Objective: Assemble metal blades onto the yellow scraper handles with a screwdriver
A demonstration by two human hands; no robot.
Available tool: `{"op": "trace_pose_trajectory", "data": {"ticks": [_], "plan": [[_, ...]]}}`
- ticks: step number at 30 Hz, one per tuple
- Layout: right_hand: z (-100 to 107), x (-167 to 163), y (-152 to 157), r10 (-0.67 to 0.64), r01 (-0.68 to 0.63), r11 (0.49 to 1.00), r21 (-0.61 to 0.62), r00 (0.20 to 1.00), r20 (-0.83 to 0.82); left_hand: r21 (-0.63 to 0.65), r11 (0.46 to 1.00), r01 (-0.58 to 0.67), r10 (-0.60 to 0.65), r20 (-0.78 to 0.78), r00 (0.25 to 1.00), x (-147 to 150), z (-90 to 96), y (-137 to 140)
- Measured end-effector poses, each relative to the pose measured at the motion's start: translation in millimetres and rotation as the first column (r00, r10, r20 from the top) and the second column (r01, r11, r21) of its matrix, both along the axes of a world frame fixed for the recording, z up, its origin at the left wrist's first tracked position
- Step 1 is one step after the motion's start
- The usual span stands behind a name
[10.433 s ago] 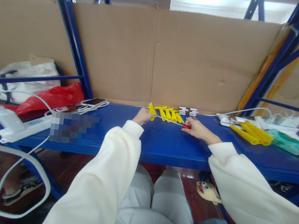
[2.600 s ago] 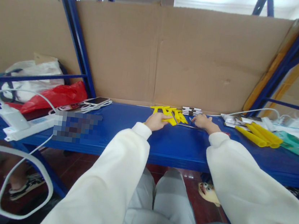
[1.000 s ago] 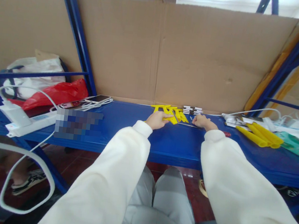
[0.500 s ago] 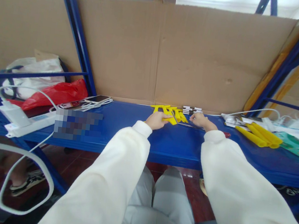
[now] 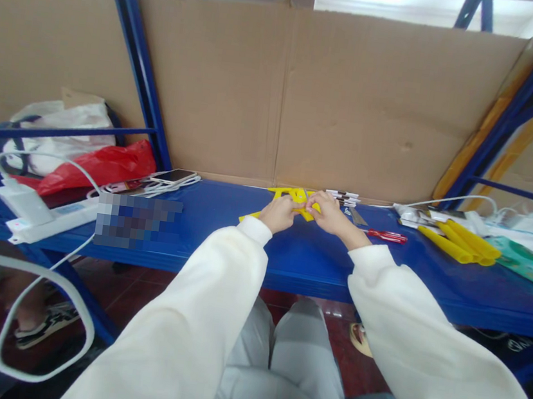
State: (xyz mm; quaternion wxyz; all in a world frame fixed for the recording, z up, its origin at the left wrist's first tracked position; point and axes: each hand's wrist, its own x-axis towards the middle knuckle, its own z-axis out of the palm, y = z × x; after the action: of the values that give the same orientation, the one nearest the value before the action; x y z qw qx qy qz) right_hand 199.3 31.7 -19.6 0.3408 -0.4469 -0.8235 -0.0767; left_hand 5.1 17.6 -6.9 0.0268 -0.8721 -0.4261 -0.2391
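Observation:
My left hand (image 5: 278, 214) is closed around a yellow plastic tool (image 5: 310, 216). A yellow end sticks out on the wrist side of that hand. My right hand (image 5: 326, 212) meets it from the right, its fingers pinched at the tool's front end. Whether a small part sits between those fingers is hidden. Just behind both hands lie several more yellow plastic pieces (image 5: 277, 190), partly covered. Thin grey metal blades (image 5: 357, 216) rest to the right of my right hand. Beside them is a screwdriver with a red handle (image 5: 388, 236).
Small white-and-black items (image 5: 343, 196) lie against the cardboard wall (image 5: 355, 107). Yellow tapered tubes (image 5: 458, 241) and a green packet (image 5: 526, 260) are at right. A white power strip (image 5: 62, 220), a phone (image 5: 175, 176) and a red bag (image 5: 105, 167) are at left.
My right hand has moved left from beside the white-and-black items to the yellow tool in my left hand. The blades and the screwdriver's red handle now show more.

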Motion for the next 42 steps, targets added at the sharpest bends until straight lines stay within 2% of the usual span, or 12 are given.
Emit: {"op": "trace_pose_trajectory", "data": {"ticks": [9,15,31,34,38,40,42], "plan": [[1.6,-0.5,-9.1,0.008,-0.01,0.999,0.045,0.999,0.046,0.038,0.999,-0.033,0.034,-0.037,0.999,0.0,0.0,-2.5],[2.3,0.5,-15.1,0.009,-0.018,0.995,0.098,0.995,0.096,0.014,0.999,-0.041,0.041,-0.01,0.999,-1.2,0.1,-1.7],[3.9,0.2,-18.1,0.014,-0.021,0.998,0.066,0.993,0.115,0.011,0.998,-0.055,0.055,0.014,0.998,-1.2,-0.5,-1.9],[1.7,1.0,-13.9,0.059,-0.062,0.995,0.084,0.998,0.032,0.019,0.998,-0.066,0.065,0.014,0.998,-0.6,-0.5,-1.9],[-1.8,0.9,-5.6,0.139,-0.124,0.989,0.075,0.955,-0.263,0.039,0.996,-0.08,0.079,0.012,0.997,0.1,-1.1,-0.9],[-2.3,-0.3,-3.4,0.139,-0.152,0.988,0.006,0.891,-0.432,0.04,0.996,-0.084,0.083,0.023,0.996,0.5,-1.3,-0.9],[-0.9,-2.0,-4.1,0.08,-0.184,0.974,-0.13,0.823,-0.563,0.036,0.995,-0.088,0.087,0.036,0.996,0.8,-1.2,-1.2]]}}
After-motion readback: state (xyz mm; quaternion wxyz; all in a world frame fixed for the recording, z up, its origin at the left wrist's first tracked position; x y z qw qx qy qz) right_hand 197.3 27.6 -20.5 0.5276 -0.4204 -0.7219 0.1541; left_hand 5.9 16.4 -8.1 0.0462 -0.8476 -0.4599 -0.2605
